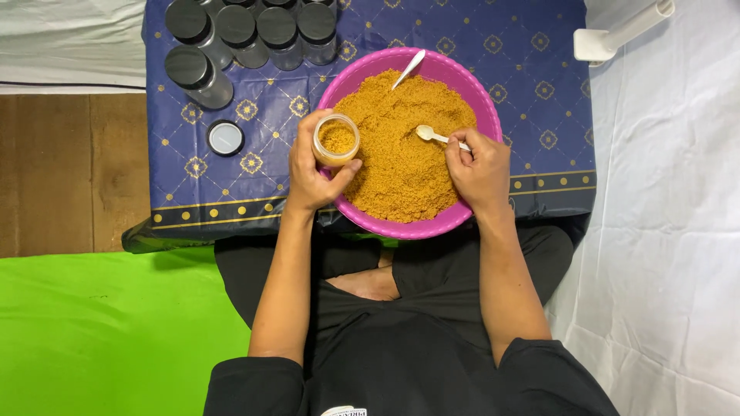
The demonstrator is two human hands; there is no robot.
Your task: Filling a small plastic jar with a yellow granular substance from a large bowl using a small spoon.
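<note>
The left hand (312,171) is gripping a small open jar (336,140) upright over the pink bowl's (484,108) near rim, partly filled with orange-brown crumbs (401,166); the right hand (479,171) is pinching a white spoon (433,135), handle running from its fingers leftward toward the jar. Judging by that, it is worth keeping the jar level and close beside the spoon; spills are then falling into the bowl.

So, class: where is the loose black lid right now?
In the head view, the loose black lid lies on the blue tablecloth, left of the pink bowl, below the capped jars.
</note>
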